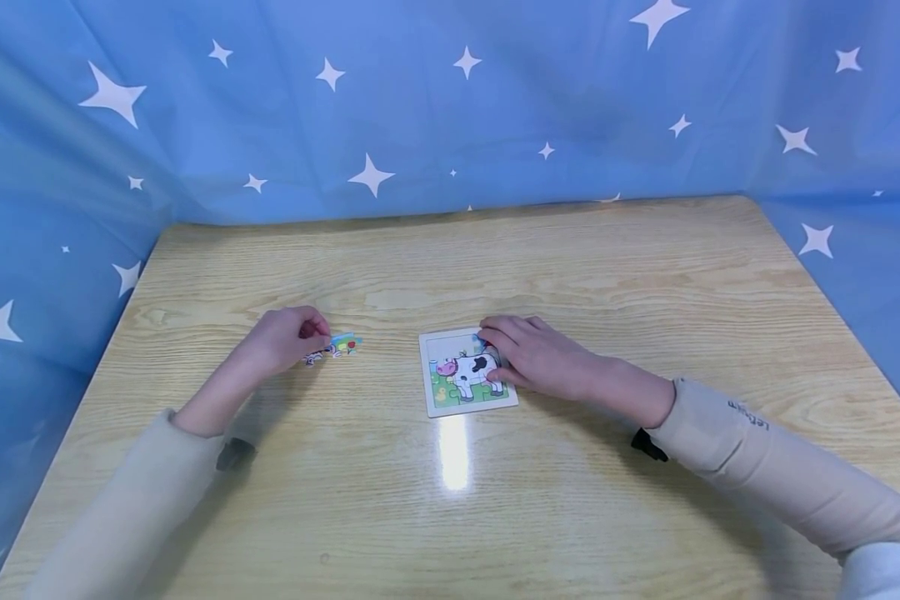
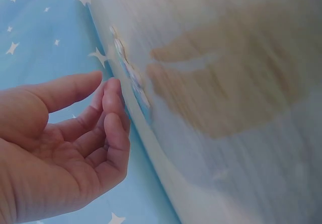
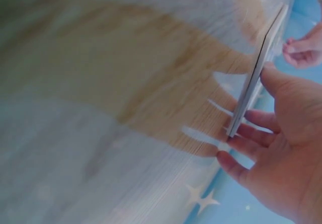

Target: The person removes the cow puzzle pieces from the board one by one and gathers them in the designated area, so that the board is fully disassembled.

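Note:
My left hand point(image 1: 288, 337) is at a small group of printed puzzle pieces point(image 1: 347, 342), its thumb and index tips close together over their near side. In the left wrist view, nothing shows between these fingertips, and the pieces point(image 2: 132, 73) lie flat on the table beyond them. To the right is a square cow puzzle in a white frame point(image 1: 435, 412). My right hand point(image 1: 543, 357) rests on its right side, thumb and fingers spread over the upper right part, which they hide. The right wrist view shows the puzzle frame point(image 3: 255, 73) edge-on, with fingertips touching it.
Both hands work over a light wood-grain table point(image 1: 390, 517). A blue curtain with white stars point(image 1: 420, 100) hangs behind it and at both sides. A bright reflection point(image 1: 453, 454) lies on the table just in front of the puzzle.

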Demonstrator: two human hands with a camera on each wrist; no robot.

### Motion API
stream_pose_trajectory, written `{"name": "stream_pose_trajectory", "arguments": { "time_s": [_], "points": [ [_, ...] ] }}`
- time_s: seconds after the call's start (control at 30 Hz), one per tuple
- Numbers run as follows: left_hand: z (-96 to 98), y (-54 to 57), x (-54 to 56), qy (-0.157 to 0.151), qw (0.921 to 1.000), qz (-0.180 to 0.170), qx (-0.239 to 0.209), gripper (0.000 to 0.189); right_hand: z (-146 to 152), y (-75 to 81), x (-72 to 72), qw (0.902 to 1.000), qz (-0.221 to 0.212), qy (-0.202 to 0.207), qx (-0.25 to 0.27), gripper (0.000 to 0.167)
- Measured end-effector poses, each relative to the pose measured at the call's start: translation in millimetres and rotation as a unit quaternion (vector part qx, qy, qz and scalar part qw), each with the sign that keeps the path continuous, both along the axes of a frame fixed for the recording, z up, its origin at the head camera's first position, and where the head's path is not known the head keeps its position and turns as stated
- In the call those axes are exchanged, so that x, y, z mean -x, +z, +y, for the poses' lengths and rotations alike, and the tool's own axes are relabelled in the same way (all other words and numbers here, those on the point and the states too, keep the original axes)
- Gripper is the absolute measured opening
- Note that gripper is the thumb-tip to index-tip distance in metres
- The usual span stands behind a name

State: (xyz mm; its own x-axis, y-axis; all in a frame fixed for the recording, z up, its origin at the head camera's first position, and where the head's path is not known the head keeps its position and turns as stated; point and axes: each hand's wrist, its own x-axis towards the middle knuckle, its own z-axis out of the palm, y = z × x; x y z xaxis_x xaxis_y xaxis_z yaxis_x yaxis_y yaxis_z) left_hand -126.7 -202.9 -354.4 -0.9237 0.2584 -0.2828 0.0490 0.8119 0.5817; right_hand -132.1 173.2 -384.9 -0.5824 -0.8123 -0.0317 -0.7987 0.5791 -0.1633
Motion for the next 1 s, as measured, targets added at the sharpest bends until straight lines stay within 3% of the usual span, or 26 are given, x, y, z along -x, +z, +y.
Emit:
{"name": "stream_pose_trajectory", "arguments": {
  "time_s": [0.27,0.5,0.67,1.0],
  "points": [
    [22.7,6.5,-6.0,-0.024,0.9993,0.018,-0.023,0.008,-2.9,-1.0,1.1,0.9999,-0.002,0.005,0.01,0.062],
    [45.4,0.5,-7.9,-0.063,0.9971,0.031,-0.029,0.004,2.7,-5.0,2.9,0.9989,0.004,0.014,0.044,0.06],
    [59.2,-2.2,-8.8,-0.072,0.9966,0.029,-0.025,0.003,5.5,-4.7,5.3,0.998,0.003,0.013,0.061,0.059],
    [79.4,0.7,-7.7,-0.098,0.9943,0.031,-0.027,0.004,4.6,-5.0,3.7,0.9986,-0.012,-0.009,0.051,0.063]
  ]
}}
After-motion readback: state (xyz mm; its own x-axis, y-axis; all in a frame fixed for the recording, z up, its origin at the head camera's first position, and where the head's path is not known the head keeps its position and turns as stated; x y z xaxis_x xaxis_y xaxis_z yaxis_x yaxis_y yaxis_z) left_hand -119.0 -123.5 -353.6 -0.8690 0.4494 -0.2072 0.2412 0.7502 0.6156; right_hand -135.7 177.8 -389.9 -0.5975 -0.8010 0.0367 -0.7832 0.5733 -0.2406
